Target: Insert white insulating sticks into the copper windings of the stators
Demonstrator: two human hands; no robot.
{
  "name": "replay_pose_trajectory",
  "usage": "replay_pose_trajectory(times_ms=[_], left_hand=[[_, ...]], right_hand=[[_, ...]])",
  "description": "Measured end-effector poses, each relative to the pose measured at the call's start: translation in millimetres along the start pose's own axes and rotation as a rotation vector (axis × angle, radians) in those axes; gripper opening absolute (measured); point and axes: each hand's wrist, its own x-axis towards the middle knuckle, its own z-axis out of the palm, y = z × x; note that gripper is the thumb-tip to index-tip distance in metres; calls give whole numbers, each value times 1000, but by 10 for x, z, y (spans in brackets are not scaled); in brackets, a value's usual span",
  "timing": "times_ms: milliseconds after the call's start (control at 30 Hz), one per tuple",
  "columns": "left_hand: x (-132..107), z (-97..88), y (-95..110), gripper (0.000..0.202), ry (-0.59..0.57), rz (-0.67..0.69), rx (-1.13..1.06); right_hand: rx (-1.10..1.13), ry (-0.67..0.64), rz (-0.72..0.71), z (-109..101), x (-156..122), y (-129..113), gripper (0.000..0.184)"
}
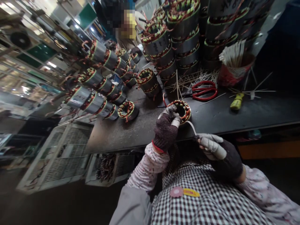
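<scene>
A motor stator (187,114) with red-brown windings stands on the dark table near its front edge. My left hand (167,125), in a dark glove with pale fingertips, is closed on the stator's near left rim, its fingers over the windings. A white cord (192,126) runs from the stator's right side to my right hand (214,147). That hand, gloved alike, is apart from the stator in front of the table edge, its fingers pinched on the cord's end. Red-handled scissors (204,91) lie just behind the stator.
Stacked stators (184,37) rise at the back, and more stacks (93,97) lean in view on the left. A red tub (235,70) holds white strips, with loose strips (198,78) beside it. A yellow-handled tool (237,101) lies right. Crates (70,147) stand below left. Another person is beyond.
</scene>
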Motion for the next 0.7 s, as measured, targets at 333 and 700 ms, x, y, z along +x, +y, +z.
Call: replay_pose_trajectory(times_ms=[333,700], left_hand=[[-80,45,-108,35,55,92,114],[-127,150,-278,38,201,349,211]], right_hand=[[-160,58,-219,-289,151,18,51],[-864,-28,120,-1103,860,867,48]])
